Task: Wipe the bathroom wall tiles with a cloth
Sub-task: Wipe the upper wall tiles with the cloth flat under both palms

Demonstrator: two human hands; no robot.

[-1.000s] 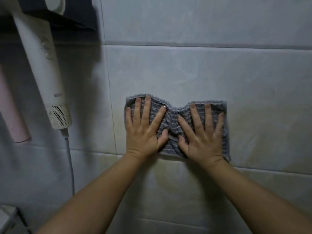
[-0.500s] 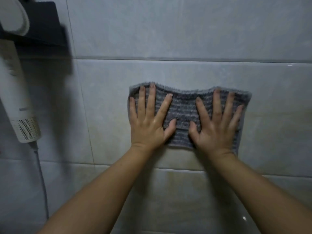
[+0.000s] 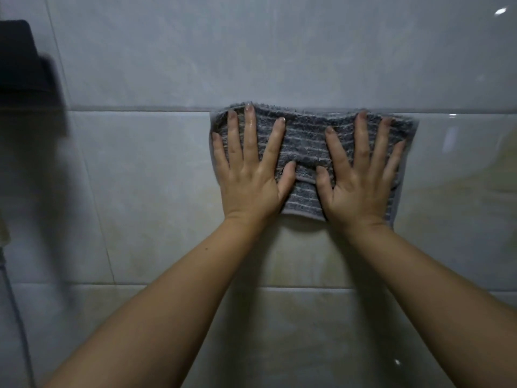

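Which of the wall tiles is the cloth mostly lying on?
The middle-row tile: the grey striped cloth covers it between the two horizontal grout lines, only its top edge reaching the upper line.

One cloth (image 3: pixel 306 144), two hands (left hand (image 3: pixel 249 177), right hand (image 3: pixel 358 186)), one black shelf (image 3: pixel 19 57).

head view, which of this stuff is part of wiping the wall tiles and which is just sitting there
In use:
grey striped cloth, flat on the wall
left hand, pressing the cloth
right hand, pressing the cloth
wall tiles

Just there:
black wall holder, at the left edge
grey cord, at lower left
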